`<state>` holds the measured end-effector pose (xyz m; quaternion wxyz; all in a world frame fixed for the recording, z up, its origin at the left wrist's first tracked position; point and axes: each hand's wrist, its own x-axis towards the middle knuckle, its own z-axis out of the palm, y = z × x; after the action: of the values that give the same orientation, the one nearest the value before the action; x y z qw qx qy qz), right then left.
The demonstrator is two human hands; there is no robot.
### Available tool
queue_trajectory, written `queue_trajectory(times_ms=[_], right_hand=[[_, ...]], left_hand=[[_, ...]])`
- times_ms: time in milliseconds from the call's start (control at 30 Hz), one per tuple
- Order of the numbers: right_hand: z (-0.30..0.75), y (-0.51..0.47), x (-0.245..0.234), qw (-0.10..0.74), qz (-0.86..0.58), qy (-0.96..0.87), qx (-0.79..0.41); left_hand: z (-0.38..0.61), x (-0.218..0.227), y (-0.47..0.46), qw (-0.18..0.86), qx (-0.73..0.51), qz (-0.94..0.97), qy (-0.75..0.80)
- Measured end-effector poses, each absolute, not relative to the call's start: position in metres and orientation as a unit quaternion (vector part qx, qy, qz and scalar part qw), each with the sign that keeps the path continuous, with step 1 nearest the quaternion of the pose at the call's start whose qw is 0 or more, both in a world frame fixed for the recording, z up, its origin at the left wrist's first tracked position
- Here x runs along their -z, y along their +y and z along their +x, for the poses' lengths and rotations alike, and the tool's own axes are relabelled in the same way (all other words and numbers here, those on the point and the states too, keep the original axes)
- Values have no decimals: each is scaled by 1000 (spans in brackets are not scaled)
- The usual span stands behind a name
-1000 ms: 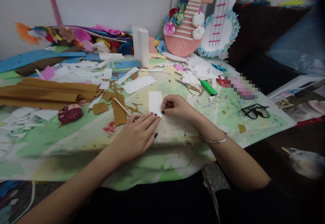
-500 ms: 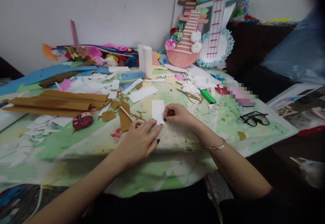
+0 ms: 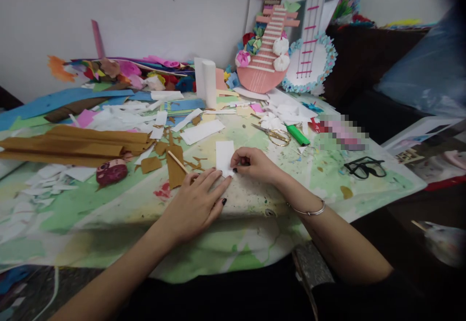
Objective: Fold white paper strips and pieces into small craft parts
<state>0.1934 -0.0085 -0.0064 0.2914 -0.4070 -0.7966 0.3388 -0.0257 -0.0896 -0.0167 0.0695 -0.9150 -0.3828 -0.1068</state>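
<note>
A small white paper rectangle (image 3: 224, 154) lies in front of me on the cloth, its lower end partly covered by my fingers. My left hand (image 3: 196, 199) rests palm down with fingers stretched out, their tips on that lower end and the thumb apart. A thin wooden stick (image 3: 177, 161) runs up to its outer fingers; whether they hold it is hidden. My right hand (image 3: 253, 165) is closed in a pinch at the paper's lower right edge. Gold-handled scissors (image 3: 278, 137) and a green glue-stick-like tube (image 3: 297, 135) lie beyond it.
Brown crepe paper (image 3: 73, 143) and white scraps (image 3: 120, 119) spread to the left, near a dark red patterned pouch (image 3: 111, 172). A white roll (image 3: 208, 84) stands behind. Paper instruments (image 3: 262, 76) lean on the wall. Black glasses (image 3: 365, 168) lie at right.
The view has shifted slightly, so the things on the table sit a little further left and higher. Both hands keep nearly the same pose at the white paper.
</note>
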Motion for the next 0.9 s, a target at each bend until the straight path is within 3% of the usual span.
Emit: queue_trajectory(times_ms=[900], right_hand=[[195,-14,7,270,-368,-845,-278]], left_hand=[[-29,17,-87,47,140,-903,-403]])
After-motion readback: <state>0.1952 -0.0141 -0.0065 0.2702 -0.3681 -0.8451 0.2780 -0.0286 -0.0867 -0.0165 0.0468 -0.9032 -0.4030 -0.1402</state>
